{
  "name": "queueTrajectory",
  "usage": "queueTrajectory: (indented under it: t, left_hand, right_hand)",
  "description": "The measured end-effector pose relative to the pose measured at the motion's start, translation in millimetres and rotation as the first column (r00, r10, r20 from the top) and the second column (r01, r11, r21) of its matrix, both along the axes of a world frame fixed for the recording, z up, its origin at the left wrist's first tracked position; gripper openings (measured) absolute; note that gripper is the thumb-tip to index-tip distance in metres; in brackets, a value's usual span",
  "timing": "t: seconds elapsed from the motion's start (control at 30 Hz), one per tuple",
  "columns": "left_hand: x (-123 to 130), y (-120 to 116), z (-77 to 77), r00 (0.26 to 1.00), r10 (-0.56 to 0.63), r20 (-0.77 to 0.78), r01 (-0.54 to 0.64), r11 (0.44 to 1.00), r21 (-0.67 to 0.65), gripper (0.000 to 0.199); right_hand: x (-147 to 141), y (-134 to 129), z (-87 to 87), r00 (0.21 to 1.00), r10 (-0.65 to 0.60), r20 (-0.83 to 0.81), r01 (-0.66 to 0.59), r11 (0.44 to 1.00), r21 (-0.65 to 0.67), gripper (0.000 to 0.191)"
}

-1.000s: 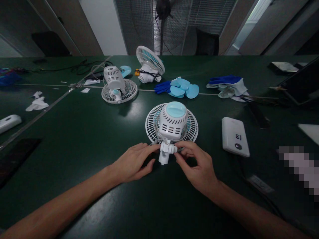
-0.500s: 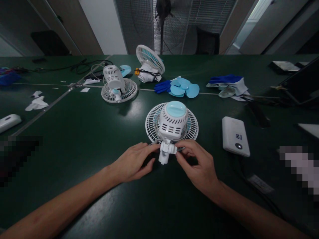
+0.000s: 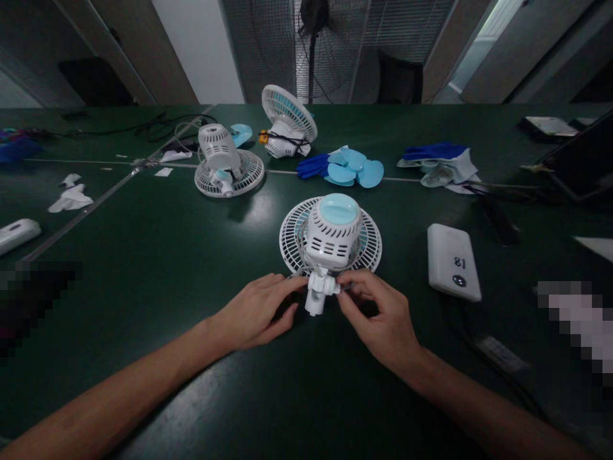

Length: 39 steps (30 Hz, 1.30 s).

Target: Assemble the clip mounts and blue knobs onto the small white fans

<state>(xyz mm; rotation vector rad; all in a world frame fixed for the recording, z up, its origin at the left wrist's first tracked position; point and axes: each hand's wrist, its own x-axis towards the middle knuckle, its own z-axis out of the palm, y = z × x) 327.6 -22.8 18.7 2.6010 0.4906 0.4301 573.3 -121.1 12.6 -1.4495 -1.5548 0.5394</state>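
Observation:
A small white fan (image 3: 334,239) lies grille-down, its slatted motor housing with a light-blue cap on top. Its white neck joint (image 3: 316,294) points toward me. My left hand (image 3: 261,312) steadies the neck from the left; the index fingertip presses on the joint and the thumb stands apart below. From the right, my right hand (image 3: 380,313) closes thumb and index finger at the joint's short side stub. A thin dark sliver shows between those fingers, too small to name. The curled fingers behind are partly hidden.
Behind lie a second fan (image 3: 220,153), a tilted third fan (image 3: 287,121), light-blue fan blades (image 3: 354,167) and blue-and-white gloves (image 3: 438,164). A white power bank (image 3: 453,262) marked 18 sits at the right, its cable running forward. Crumpled white scraps (image 3: 71,197) lie left.
Both hands keep their places at the neck joint. My right fingertips have shifted very slightly, and the fan has not visibly moved.

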Motion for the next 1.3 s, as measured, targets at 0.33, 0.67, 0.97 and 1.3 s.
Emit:
queueTrajectory:
  t: [0.33, 0.67, 0.97, 1.3]
  left_hand:
    - [-2.0, 0.1, -2.1, 1.0, 0.005, -0.011, -0.005, 1.0, -0.024, 0.047]
    - [-1.0, 0.4, -0.4, 1.0, 0.005, -0.001, -0.005, 1.0, -0.02, 0.046]
    - [-2.2, 0.7, -3.1, 1.0, 0.002, -0.017, -0.002, 1.0, -0.019, 0.048]
    - [-1.5, 0.3, 0.0, 1.0, -0.002, -0.008, 0.002, 0.999, -0.033, 0.049]
  right_hand:
    - [-0.2, -2.2, 2.1, 0.999, 0.04, 0.01, -0.04, 0.999, -0.012, 0.011]
    - [1.0, -0.5, 7.6, 0.993, 0.119, 0.017, -0.12, 0.993, 0.006, 0.014]
    - [2.1, -3.9, 6.2, 0.988, 0.15, 0.036, -0.152, 0.987, 0.055, 0.015]
    - [1.0, -6.5, 7.1, 0.999, 0.041, 0.018, -0.044, 0.979, 0.199, 0.027]
